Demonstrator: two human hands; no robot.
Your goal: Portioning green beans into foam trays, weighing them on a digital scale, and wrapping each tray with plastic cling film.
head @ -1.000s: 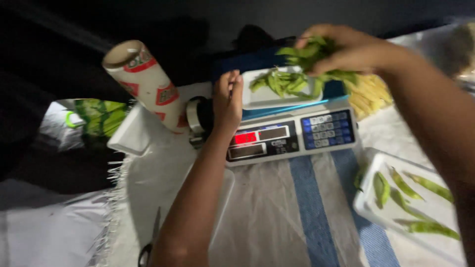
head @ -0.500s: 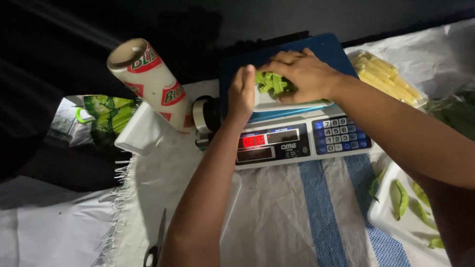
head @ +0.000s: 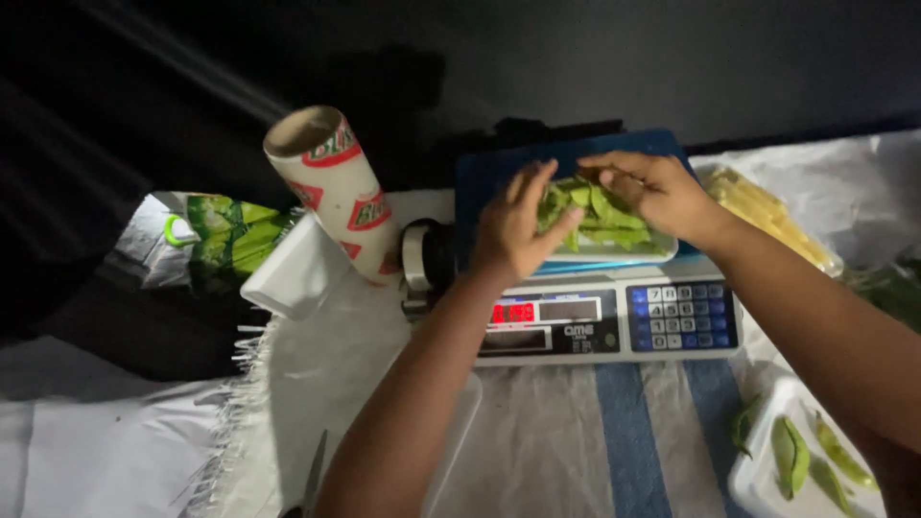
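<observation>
A white tray point(head: 614, 253) heaped with green pods point(head: 602, 216) sits on a digital scale point(head: 614, 326) with a lit red display. My left hand point(head: 513, 230) rests against the left side of the heap, fingers spread and touching the pods. My right hand point(head: 652, 190) lies over the top right of the heap, fingers pressing on the pods. Neither hand lifts anything clear of the tray.
A printed roll point(head: 336, 187) leans left of the scale, beside a tape roll point(head: 419, 267) and a white foam tray point(head: 293, 273). A bag of greens point(head: 230, 235) lies far left. A packed tray of yellow sticks point(head: 767, 216) sits right. Another tray with pods point(head: 796, 460) is bottom right; scissors point(head: 312, 475) lie bottom left.
My right hand brought a handful of pods down onto the tray on the scale. Both hands now sit around the heap, and the view has shifted slightly left.
</observation>
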